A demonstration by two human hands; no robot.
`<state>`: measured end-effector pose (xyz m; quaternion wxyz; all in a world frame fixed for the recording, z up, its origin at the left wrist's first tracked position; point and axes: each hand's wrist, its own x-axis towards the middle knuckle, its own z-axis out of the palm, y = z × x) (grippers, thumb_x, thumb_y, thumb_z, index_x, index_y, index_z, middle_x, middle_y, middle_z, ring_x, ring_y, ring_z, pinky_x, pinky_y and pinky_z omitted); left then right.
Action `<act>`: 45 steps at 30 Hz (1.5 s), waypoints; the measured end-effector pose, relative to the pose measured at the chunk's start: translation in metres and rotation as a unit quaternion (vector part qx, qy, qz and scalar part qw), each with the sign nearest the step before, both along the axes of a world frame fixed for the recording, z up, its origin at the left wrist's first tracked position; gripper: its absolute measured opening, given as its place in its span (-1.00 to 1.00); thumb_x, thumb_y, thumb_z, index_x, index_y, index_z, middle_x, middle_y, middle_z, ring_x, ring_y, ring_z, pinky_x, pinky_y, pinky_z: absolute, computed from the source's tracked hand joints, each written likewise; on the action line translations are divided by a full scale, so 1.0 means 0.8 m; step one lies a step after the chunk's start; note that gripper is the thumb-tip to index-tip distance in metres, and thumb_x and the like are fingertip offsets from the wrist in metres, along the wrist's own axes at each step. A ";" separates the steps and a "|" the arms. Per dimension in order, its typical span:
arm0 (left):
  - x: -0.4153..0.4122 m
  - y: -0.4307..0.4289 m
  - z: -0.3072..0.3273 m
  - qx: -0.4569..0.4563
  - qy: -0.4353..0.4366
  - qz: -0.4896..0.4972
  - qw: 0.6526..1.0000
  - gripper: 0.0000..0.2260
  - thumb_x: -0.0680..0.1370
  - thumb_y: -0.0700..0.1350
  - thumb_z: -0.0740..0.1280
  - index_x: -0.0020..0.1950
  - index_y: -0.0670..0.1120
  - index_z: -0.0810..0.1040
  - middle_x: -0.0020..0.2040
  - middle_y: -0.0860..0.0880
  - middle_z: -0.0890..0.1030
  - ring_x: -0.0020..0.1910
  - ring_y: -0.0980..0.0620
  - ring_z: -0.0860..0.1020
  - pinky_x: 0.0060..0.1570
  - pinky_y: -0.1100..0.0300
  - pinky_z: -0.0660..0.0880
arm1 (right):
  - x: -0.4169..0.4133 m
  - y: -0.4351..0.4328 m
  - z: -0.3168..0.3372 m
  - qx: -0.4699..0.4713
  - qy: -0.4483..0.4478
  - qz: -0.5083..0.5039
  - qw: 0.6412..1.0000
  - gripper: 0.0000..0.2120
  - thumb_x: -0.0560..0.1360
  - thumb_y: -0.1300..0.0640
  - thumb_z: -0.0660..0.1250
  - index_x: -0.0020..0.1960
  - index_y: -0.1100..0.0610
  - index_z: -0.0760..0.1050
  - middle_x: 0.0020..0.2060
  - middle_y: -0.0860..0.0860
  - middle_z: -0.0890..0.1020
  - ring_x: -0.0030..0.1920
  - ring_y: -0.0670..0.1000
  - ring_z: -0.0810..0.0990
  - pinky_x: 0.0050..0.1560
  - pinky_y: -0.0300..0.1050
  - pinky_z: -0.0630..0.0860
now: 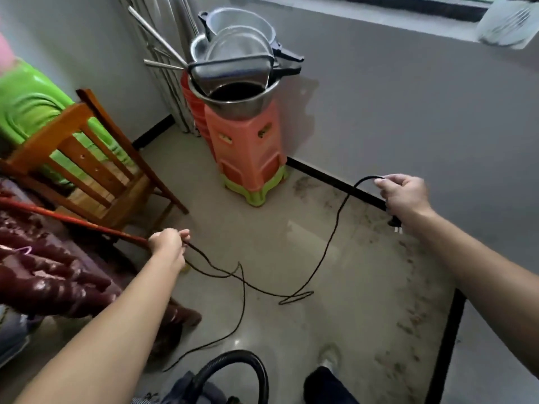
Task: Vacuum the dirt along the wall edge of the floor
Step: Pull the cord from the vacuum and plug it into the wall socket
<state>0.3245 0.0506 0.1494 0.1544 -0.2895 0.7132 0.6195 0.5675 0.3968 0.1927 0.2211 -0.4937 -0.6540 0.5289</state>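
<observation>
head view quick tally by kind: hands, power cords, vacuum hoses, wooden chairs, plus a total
hands: 2 (left hand, right hand)
power cord: 1
vacuum hose: 1
wooden chair: 1
total: 5

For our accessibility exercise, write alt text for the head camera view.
A left hand and right hand hold a black cord above the floor, its plug by the right wrist. Dirt lines the wall's skirting; a vacuum hose sits nearest.
</observation>
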 end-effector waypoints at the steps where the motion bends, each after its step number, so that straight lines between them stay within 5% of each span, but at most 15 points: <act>1: 0.002 0.002 -0.018 -0.040 -0.013 0.003 0.999 -0.89 0.58 -0.28 0.13 -0.04 -0.19 0.44 -0.12 -0.15 0.59 -0.30 0.01 0.60 -0.20 0.10 0.47 | 0.002 0.009 -0.009 0.010 -0.018 0.026 0.999 -0.91 0.50 0.08 0.40 -0.15 0.08 0.61 -0.45 -0.10 0.51 -0.54 -0.14 0.38 -0.55 -0.30 0.30; 4: 0.014 0.023 -0.065 -0.169 -0.043 -0.043 0.984 -0.67 0.54 -0.28 0.26 0.31 -0.27 0.45 0.22 -0.17 0.52 0.17 -0.15 0.53 0.19 -0.01 0.50 | 0.007 0.039 -0.025 -0.010 -0.016 0.103 0.995 -0.96 0.48 0.15 0.42 -0.12 0.09 0.65 -0.55 -0.19 0.47 -0.59 -0.19 0.32 -0.61 -0.37 0.23; 8: 0.042 0.107 -0.090 -0.185 -0.051 -0.261 0.946 -0.76 0.56 -0.32 0.27 0.22 -0.29 0.54 -0.01 -0.25 0.57 -0.25 -0.07 0.45 -0.17 0.15 0.37 | 0.010 0.081 -0.027 -0.030 -0.040 0.192 0.980 -0.81 0.47 0.27 0.35 -0.14 0.05 0.70 -0.56 -0.11 0.38 -0.56 -0.09 0.21 -0.55 -0.32 0.16; 13: 0.078 0.257 -0.066 -0.183 0.053 -0.515 0.836 -0.73 0.55 -0.27 0.27 0.23 -0.12 0.56 -0.05 -0.03 0.54 -0.09 0.00 0.49 -0.20 0.24 0.39 | 0.009 0.128 -0.009 -0.073 0.005 0.231 0.970 -0.79 0.38 0.15 0.34 -0.06 0.01 0.71 -0.40 0.07 0.27 -0.40 0.09 0.12 -0.38 -0.03 0.09; 16: 0.092 0.344 -0.046 -0.157 0.093 -0.619 0.764 -0.59 0.53 -0.26 0.21 0.35 0.01 0.47 0.20 -0.01 0.43 0.16 0.00 0.45 0.13 0.16 0.44 | 0.016 0.159 0.012 -0.057 0.028 0.222 0.973 -0.76 0.32 0.05 0.36 -0.07 0.02 0.71 -0.38 0.13 0.26 -0.40 0.25 0.09 -0.40 0.08 0.07; 18: 0.099 0.398 -0.036 -0.137 0.106 -0.678 0.714 -0.67 0.51 -0.24 0.21 0.22 0.00 0.56 0.16 0.05 0.44 0.19 0.02 0.42 0.25 0.12 0.39 | 0.028 0.184 0.023 -0.044 0.041 0.199 0.978 -0.78 0.35 0.05 0.35 -0.07 0.01 0.71 -0.44 0.10 0.30 -0.42 0.23 0.12 -0.40 0.08 0.08; 22: 0.106 0.485 -0.029 -0.047 0.049 -0.757 0.650 -0.85 0.39 -0.14 0.23 -0.20 -0.19 0.55 -0.27 -0.10 0.62 -0.20 -0.03 0.55 -0.02 0.06 0.46 | 0.056 0.239 0.015 0.007 0.037 0.078 0.996 -0.85 0.49 0.17 0.35 -0.10 0.02 0.70 -0.50 -0.14 0.43 -0.42 0.04 0.27 -0.39 -0.12 0.16; 24: 0.104 0.518 -0.035 -0.029 0.039 -0.772 0.634 -0.85 0.34 -0.14 0.21 -0.26 -0.20 0.51 -0.42 -0.10 0.53 -0.36 -0.04 0.49 -0.13 0.08 0.41 | 0.073 0.267 -0.015 0.116 -0.063 0.010 0.991 -0.84 0.53 0.19 0.36 -0.10 -0.02 0.68 -0.39 -0.17 0.56 -0.29 -0.02 0.49 -0.29 -0.18 0.40; 27: 0.106 0.558 -0.050 -0.036 0.020 -0.787 0.615 -0.81 0.35 -0.09 0.20 -0.23 -0.18 0.53 -0.45 -0.06 0.44 -0.40 -0.03 0.38 -0.20 0.12 0.33 | 0.121 0.286 -0.074 0.245 -0.365 -0.049 0.897 -0.86 0.52 0.00 0.39 -0.05 0.01 0.70 -0.09 0.05 0.56 0.05 0.14 0.45 0.05 0.00 0.38; 30: 0.123 0.592 -0.067 -0.056 0.026 -0.833 0.550 -0.81 0.55 -0.10 0.27 -0.20 -0.13 0.59 -0.40 -0.02 0.42 -0.43 0.05 0.35 -0.34 0.23 0.32 | 0.182 0.286 -0.132 0.079 -0.486 -0.051 0.869 -0.76 0.53 -0.15 0.32 -0.05 -0.03 0.67 -0.06 0.09 0.65 0.05 0.17 0.55 0.03 -0.05 0.40; 33: 0.154 0.630 -0.093 -0.073 0.051 -0.880 0.467 -0.82 0.58 -0.06 0.31 -0.18 -0.05 0.63 -0.42 0.05 0.42 -0.43 0.10 0.34 -0.44 0.30 0.29 | 0.216 0.278 -0.181 -0.190 -0.206 -0.261 0.924 -0.83 0.59 0.16 0.31 0.00 0.24 0.61 -0.28 0.13 0.63 -0.29 0.09 0.64 -0.30 -0.18 0.46; 35: 0.181 0.652 -0.118 -0.091 0.077 -0.908 0.402 -0.84 0.57 -0.05 0.34 -0.12 -0.08 0.67 -0.41 0.06 0.43 -0.43 0.12 0.36 -0.40 0.29 0.32 | 0.235 0.278 -0.215 -0.297 -0.009 -0.433 0.851 -0.82 0.59 0.35 0.16 -0.03 0.24 0.53 -0.29 0.11 0.59 -0.29 0.02 0.63 -0.36 -0.20 0.44; 38: 0.218 0.674 -0.161 -0.126 0.115 -0.937 0.304 -0.83 0.57 -0.05 0.34 -0.03 -0.10 0.68 -0.34 0.03 0.50 -0.36 0.13 0.44 -0.37 0.35 0.32 | 0.274 0.288 -0.266 -0.387 0.201 -0.571 0.695 -0.78 0.60 0.29 0.08 -0.17 0.14 0.40 -0.33 0.06 0.57 -0.28 -0.04 0.54 -0.35 -0.21 0.46; 41: 0.247 0.694 -0.205 -0.158 0.132 -0.947 0.246 -0.83 0.57 -0.04 0.32 0.00 -0.08 0.68 -0.21 0.00 0.58 -0.16 0.01 0.53 -0.18 0.22 0.39 | 0.323 0.301 -0.321 -0.424 0.261 -0.621 0.605 -0.81 0.62 0.15 0.19 -0.16 0.14 0.35 -0.25 0.09 0.51 -0.32 -0.06 0.48 -0.42 -0.25 0.46; 45: 0.287 0.729 -0.254 -0.165 0.108 -0.949 0.245 -0.83 0.58 -0.08 0.34 -0.05 -0.13 0.68 -0.26 0.01 0.58 -0.24 0.05 0.49 -0.23 0.20 0.35 | 0.368 0.301 -0.385 -0.485 0.162 -0.585 0.630 -0.80 0.61 0.07 0.25 -0.15 0.14 0.41 -0.32 0.09 0.52 -0.37 -0.02 0.46 -0.51 -0.27 0.44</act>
